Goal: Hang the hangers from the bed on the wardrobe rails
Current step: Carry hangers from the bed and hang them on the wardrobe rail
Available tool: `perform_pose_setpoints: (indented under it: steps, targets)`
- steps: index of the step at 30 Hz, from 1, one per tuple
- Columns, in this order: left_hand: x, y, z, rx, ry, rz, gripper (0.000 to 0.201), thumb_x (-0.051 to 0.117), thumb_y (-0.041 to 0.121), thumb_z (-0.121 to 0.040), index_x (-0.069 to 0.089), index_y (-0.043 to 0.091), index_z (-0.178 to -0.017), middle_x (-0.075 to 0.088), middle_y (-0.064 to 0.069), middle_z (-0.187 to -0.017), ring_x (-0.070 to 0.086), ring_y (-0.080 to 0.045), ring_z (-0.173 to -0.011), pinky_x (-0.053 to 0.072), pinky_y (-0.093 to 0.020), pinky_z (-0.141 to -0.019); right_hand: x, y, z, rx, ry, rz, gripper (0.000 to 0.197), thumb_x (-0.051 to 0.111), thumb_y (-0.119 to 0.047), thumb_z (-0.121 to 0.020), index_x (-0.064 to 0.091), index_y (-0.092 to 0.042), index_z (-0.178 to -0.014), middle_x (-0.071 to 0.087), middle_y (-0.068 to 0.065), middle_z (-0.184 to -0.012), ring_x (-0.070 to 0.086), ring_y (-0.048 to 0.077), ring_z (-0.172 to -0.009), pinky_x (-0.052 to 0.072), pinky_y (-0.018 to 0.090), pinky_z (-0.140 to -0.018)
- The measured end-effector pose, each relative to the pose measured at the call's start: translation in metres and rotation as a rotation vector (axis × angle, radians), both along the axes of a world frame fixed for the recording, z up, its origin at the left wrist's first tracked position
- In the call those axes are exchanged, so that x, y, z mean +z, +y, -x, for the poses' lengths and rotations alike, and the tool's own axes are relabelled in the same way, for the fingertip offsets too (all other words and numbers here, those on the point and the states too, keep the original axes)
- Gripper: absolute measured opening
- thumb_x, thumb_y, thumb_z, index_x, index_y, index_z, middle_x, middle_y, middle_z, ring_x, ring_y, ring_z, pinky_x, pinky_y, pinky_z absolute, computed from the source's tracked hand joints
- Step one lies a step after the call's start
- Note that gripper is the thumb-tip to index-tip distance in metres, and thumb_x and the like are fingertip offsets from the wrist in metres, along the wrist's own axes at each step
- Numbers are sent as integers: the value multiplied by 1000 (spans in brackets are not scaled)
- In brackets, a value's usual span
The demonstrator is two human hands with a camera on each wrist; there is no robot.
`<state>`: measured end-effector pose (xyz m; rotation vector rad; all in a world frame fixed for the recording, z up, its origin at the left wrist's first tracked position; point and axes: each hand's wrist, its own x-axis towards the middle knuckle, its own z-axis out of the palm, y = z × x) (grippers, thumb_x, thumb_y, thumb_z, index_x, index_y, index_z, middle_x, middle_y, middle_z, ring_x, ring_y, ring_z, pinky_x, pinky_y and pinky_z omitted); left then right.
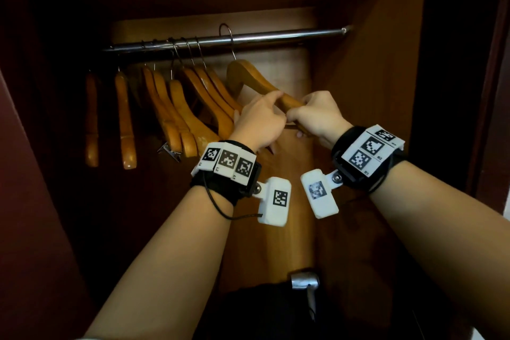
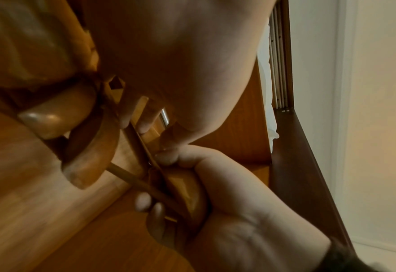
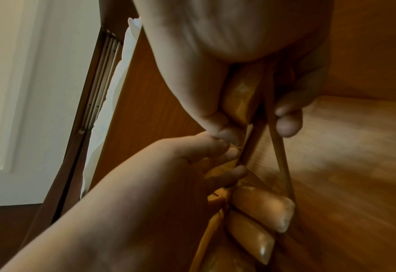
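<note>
A metal rail (image 1: pixel 289 34) crosses the wardrobe. Several wooden hangers (image 1: pixel 165 107) hang on its left half. The rightmost wooden hanger (image 1: pixel 248 74) has its hook (image 1: pixel 227 33) looped over the rail, and both hands hold its near arm. My left hand (image 1: pixel 271 107) grips that arm from the left, thumb on top. Close beside it, my right hand (image 1: pixel 300 114) curls round the arm's end and the lower bar. In the left wrist view my left hand (image 2: pixel 145 119) touches the right hand (image 2: pixel 227 184). In the right wrist view the right hand (image 3: pixel 250 125) wraps the hanger (image 3: pixel 238 95).
The rail's right stretch up to the wardrobe side wall (image 1: pixel 372 91) carries no hangers. One hung hanger has metal clips (image 1: pixel 169 150) at its lower end. A dark bag and a silver object (image 1: pixel 303 280) lie low in the wardrobe.
</note>
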<state>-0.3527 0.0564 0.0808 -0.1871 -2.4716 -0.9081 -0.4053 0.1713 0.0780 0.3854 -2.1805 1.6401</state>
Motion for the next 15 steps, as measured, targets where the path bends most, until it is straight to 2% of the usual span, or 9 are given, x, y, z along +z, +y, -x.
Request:
perform_pose_setpoints:
  steps: [2, 3, 6, 9, 13, 15]
  targets:
    - [6, 0, 4, 44, -41, 32, 63, 48, 31, -82, 42, 40, -145, 47, -2, -145, 50, -34, -129, 33, -59, -110, 1, -3, 3, 14, -8, -3, 30, 72, -18, -52, 66, -4, -77, 63, 7, -59, 63, 30, -47, 53, 39, -53]
    - [9, -1, 5, 54, -51, 37, 65, 48, 30, -82, 42, 37, -146, 48, -3, -144, 44, -30, -134, 29, -57, -113, 1, -4, 4, 18, -8, -3, 27, 72, -17, -51, 65, -5, -75, 62, 7, -58, 63, 30, -47, 51, 37, -52]
    - [15, -5, 10, 78, -63, 54, 65, 47, 29, -82, 42, 35, -147, 47, -4, -147, 40, -28, -137, 28, -55, -115, 0, -7, 9, 38, -16, -8, 23, 72, -16, -52, 62, -9, -72, 62, 8, -57, 63, 31, -47, 51, 35, -52]
    - [13, -8, 12, 144, -60, 115, 58, 48, 27, -89, 42, 36, -147, 40, -3, -153, 35, -30, -141, 23, -53, -117, -6, -10, 11, 78, -35, -15, 21, 74, -11, -61, 63, -9, -78, 65, 11, -62, 62, 29, -49, 51, 33, -52]
    - [5, -13, 11, 210, -65, 218, 58, 46, 30, -93, 37, 38, -149, 35, -4, -156, 28, -31, -143, 15, -53, -119, -14, -16, 12, 113, -48, -10, 17, 72, -6, -67, 62, -11, -80, 61, 10, -58, 58, 25, -47, 46, 28, -45]
    - [3, -16, 9, 222, -63, 230, 58, 46, 28, -93, 37, 38, -149, 34, -3, -156, 27, -31, -143, 15, -52, -119, -17, -21, 13, 134, -62, -13, 18, 70, -7, -70, 65, -9, -87, 62, 11, -61, 57, 23, -45, 46, 27, -44]
